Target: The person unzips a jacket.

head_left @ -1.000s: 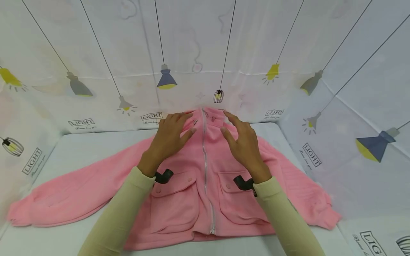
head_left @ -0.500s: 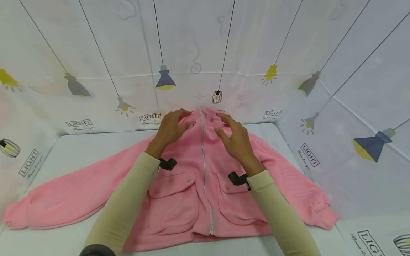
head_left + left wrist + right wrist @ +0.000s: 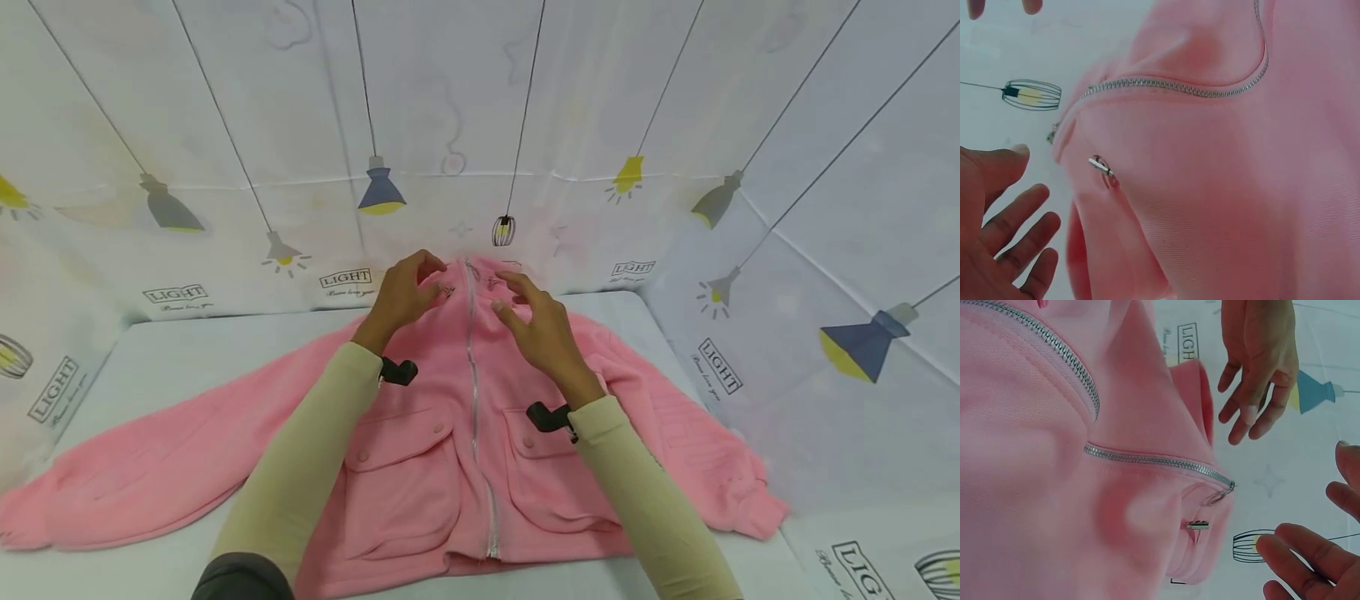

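Fingers point(image 3: 1282, 556) loosely spread, left hand point(image 3: 403, 296) and right hand point(image 3: 546, 333) both holding nothing

Our pink jacket point(image 3: 435, 387) lies front-up on the bench point(image 3: 217, 337); if we grab the collar point(image 3: 1209, 553) unevenly, it could twist.

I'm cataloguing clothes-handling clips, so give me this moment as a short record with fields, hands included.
Garment: pink jacket, front up, sleeves spread to either side
Zipper: silver-toned, down the jacket's front
Pockets: two, with flaps
Support: white surface
Left hand: fingers relaxed, near the collar, holding nothing
Right hand: fingers relaxed, near the collar's other side, holding nothing
Backdrop: white, printed with hanging lamps
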Demonstrator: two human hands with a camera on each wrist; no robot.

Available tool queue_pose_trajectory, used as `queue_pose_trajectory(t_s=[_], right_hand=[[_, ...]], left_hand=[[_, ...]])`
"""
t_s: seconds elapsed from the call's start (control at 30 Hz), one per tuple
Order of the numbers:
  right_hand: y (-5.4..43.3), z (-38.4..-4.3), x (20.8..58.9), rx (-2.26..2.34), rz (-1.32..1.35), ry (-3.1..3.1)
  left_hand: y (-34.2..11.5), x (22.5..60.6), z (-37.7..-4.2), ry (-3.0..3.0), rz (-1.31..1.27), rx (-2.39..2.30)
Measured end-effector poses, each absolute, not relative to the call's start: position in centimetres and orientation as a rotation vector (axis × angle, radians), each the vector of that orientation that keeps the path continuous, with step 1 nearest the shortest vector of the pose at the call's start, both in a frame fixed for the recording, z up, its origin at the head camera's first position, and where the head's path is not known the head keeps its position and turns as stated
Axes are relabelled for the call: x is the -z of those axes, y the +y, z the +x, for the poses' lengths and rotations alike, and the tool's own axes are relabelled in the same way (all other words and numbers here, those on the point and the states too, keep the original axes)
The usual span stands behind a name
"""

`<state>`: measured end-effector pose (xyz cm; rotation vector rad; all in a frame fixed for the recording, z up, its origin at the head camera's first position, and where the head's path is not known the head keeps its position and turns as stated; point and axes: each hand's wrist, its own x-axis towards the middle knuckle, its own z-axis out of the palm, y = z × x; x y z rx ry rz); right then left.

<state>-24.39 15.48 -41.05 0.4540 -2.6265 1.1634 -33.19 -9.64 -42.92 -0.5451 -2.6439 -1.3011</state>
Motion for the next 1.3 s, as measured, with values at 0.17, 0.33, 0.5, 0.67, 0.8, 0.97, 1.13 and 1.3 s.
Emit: queue_pose_trajectory(t_s=[0.17, 0.33, 0.5, 0.67, 0.8, 0.97, 1.13, 1.3], right_hand=[[15.4, -24.5, 41.3, -1.178, 0.458, -2.636], [15.3, -24.6, 41.4, -1.187, 0.457, -2.645], [15.3, -24.5, 41.3, -1.189, 0.470, -2.642], [15.3, -24.4, 41.4, -1.177, 0.478, -2.646], [15.5, -24.4, 41.5, -1.177, 0.480, -2.652], [15.7, -24.4, 41.4, -1.173, 0.462, -2.666], [15.7, -24.4, 41.4, -1.157, 0.431, -2.690], [15.5, -24.8, 41.5, -1.160, 0.429, -2.689]], left_hand=[[-9.4, 43.1, -34.4, -2.701, -0.519, 1.301], [-9.3, 43.0, -35.1, -2.753, -0.508, 1.308], [-9.2, 42.8, -35.4, -2.778, -0.498, 1.325], [-9.0, 42.7, -35.9, -2.800, -0.507, 1.326], [-8.7, 42.8, -36.4, -2.821, -0.544, 1.331], [-8.1, 42.8, -36.8, -2.844, -0.559, 1.319], [-7.8, 42.7, -36.8, -2.835, -0.553, 1.397], [-7.7, 42.7, -37.0, -2.770, -0.592, 1.527]])
